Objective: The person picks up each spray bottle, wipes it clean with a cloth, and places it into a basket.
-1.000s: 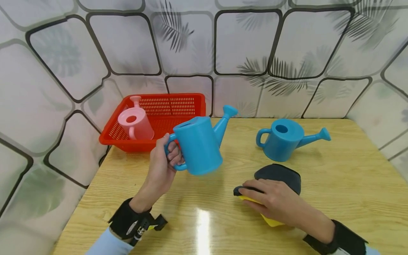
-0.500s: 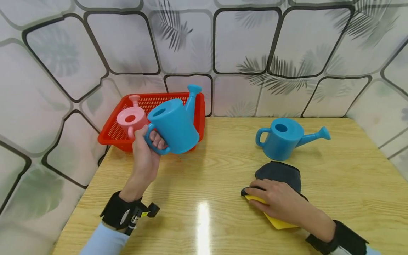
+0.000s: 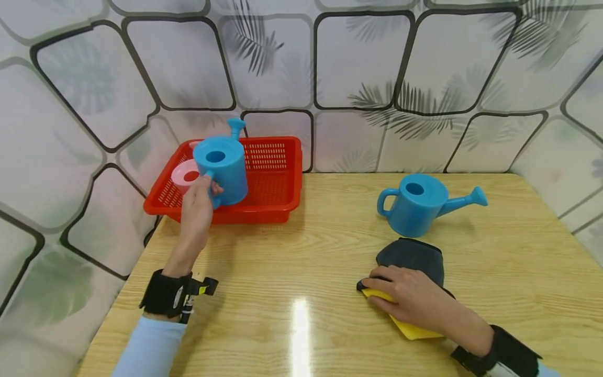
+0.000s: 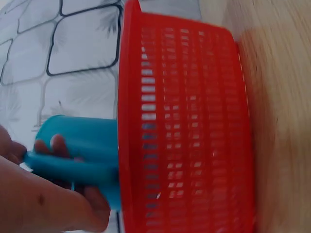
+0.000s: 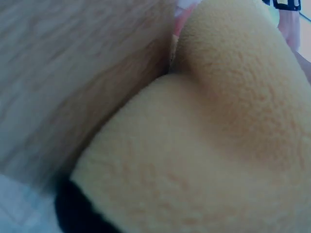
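Observation:
My left hand (image 3: 197, 201) grips the handle of a blue watering can (image 3: 230, 178), held over the red basket (image 3: 256, 215) with its spout toward the back wall. In the left wrist view the can's lower part (image 4: 92, 138) passes behind the basket's rim. A pink watering can (image 3: 182, 174) sits in the basket's left side, partly hidden by the blue can and my hand. My right hand (image 3: 412, 296) pinches a fold of a cloth (image 3: 412, 256), dark grey on one face and yellow on the other, lying on the table. Yellow pile fills the right wrist view.
Behind my right hand, another blue watering can (image 3: 418, 209) stands upright on the wooden table (image 3: 330, 251), spout to the right. A patterned wall covering (image 3: 363, 63) rises behind the table and along both sides.
My left hand has carried the blue watering can leftward from mid-table to over the basket, bringing it more upright. The right hand and cloth shifted slightly right at first, then stayed still.

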Demonstrator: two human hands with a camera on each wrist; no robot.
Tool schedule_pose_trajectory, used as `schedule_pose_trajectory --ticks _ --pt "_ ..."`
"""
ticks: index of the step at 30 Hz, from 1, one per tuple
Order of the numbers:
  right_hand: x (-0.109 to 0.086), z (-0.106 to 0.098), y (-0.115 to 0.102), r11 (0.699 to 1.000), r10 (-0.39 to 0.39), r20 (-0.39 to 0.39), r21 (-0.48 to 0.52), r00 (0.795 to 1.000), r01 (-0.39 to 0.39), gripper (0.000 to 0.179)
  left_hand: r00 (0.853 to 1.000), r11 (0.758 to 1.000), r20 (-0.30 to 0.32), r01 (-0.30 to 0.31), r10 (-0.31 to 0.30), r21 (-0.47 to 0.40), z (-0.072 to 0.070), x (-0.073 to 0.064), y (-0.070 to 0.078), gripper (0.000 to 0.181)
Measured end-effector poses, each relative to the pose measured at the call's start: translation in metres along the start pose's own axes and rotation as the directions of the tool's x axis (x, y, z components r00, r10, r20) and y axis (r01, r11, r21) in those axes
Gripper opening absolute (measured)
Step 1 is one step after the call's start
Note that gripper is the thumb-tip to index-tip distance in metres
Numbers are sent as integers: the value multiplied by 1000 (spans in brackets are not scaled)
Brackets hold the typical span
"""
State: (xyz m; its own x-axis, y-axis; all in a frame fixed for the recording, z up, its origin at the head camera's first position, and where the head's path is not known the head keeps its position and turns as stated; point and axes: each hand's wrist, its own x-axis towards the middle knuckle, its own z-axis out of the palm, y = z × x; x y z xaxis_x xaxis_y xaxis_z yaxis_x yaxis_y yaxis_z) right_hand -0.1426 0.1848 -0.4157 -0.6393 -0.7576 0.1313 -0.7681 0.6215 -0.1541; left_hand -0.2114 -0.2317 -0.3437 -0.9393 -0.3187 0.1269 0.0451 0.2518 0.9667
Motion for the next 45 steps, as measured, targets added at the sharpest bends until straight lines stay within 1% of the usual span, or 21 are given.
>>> schedule_pose_trajectory --ticks 2,3,5,7,10,13,17,20,23,29,31,36,38,39,41,44,45 --pt "0 0 0 1000 3 -4 -2 1000 -3 31 1000 991 17 -23 21 129 -4 4 0 46" --pt "-1 1 0 1000 4 -7 -3 1000 -4 31 999 982 27 -38 33 188 -5 6 -1 50" --pt "-1 1 1 1000 6 -13 -5 1000 -7 31 997 952 44 -75 64 297 -6 9 -3 56" --pt "-1 2 1 1000 6 -17 -5 1000 -6 31 995 923 67 -95 76 374 -6 12 -6 57" --pt "-2 2 1 1000 6 -14 -3 1000 -6 31 993 884 93 -111 77 455 -5 14 -13 55" --pt "-3 2 0 1000 15 -4 -2 1000 -15 31 989 857 97 -143 109 495 -2 16 -18 52" --pt "-4 1 0 1000 30 2 -1 1000 -30 32 979 822 88 -202 184 533 5 18 -22 46" --pt "-4 2 0 999 32 4 4 999 -32 32 976 797 72 -209 205 567 8 19 -26 44" --pt "-5 2 1 1000 30 4 5 1000 -30 32 977 780 67 -203 203 592 9 20 -29 44" --pt "-6 2 2 1000 26 -10 3 1000 -26 32 982 772 84 -187 172 607 11 19 -28 41" --pt "-6 2 2 1000 25 -14 5 1000 -25 32 981 766 91 -189 169 615 12 19 -27 41" --pt "-7 2 2 1000 27 -21 6 999 -27 32 975 734 109 -218 194 643 13 20 -27 41" --pt "-7 1 2 999 33 -15 9 999 -33 33 975 724 118 -219 189 654 13 20 -26 39" --pt "-7 1 1 999 36 -7 12 999 -36 33 975 722 121 -219 186 656 12 20 -26 39" --pt "-8 -1 1 999 42 12 21 999 -42 34 978 730 120 -207 170 652 11 19 -25 37" --pt "-10 -8 -1 997 53 57 56 997 -56 38 977 733 95 -208 193 647 8 17 -25 33" --pt "-11 -11 -2 995 63 75 70 995 -68 41 973 730 80 -216 217 649 8 16 -25 31"
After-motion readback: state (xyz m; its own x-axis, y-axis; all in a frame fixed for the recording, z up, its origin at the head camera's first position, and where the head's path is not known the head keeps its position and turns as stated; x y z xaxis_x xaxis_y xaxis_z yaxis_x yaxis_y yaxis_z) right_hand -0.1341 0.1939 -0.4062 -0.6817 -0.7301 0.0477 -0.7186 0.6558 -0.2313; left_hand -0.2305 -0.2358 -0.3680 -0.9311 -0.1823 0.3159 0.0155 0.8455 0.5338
